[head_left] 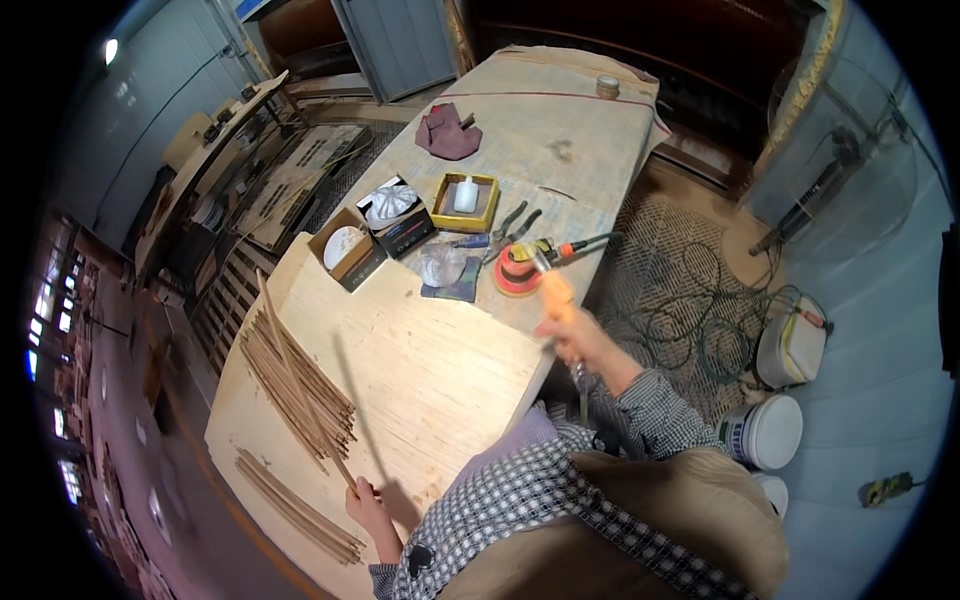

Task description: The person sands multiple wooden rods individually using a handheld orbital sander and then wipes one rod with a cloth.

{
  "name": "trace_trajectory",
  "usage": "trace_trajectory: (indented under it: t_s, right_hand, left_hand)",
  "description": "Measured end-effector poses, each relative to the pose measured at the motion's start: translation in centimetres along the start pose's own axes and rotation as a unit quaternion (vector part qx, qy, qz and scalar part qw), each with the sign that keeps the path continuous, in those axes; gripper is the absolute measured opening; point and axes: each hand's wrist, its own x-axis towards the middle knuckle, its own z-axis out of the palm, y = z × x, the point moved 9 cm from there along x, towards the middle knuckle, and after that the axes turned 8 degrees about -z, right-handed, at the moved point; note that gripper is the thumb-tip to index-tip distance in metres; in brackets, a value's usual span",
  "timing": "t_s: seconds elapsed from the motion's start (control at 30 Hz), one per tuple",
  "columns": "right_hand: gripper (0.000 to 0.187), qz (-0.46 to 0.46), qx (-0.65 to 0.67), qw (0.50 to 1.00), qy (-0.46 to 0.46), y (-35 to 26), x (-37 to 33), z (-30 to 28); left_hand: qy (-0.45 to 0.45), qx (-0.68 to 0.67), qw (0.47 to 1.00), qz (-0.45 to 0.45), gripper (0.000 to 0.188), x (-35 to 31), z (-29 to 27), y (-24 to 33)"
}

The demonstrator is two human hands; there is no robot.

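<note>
Table [440, 370] carries boxes [408, 238], pliers [514, 216], sander [512, 284]; left hand [370, 510] grips stick [338, 464], right hand [576, 338] orange tool [557, 294].

The long, slender wooden rod [343, 472] is light brown, and the bundled thin wooden rods [283, 388] a similar tan. The blurred tool handle [558, 292] shows bright orange; the round power sander [515, 281], red banded with black. The square box [462, 225] is yellow, the small plastic bottle [466, 196] white, the crumpled cloth [446, 136] dull purple. Black-and-white checks pattern the fabric sleeve [672, 418].
</note>
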Motion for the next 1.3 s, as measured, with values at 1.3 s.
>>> trace_trajectory:
  t_s: [1.3]
  right_hand:
    - [0.041, -0.147, 0.151, 0.909, 0.360, -0.3, -10.2, -5.8]
  left_hand:
    - [-0.047, 0.360, 0.911, 0.198, 0.030, -1.2, 3.2, -5.9]
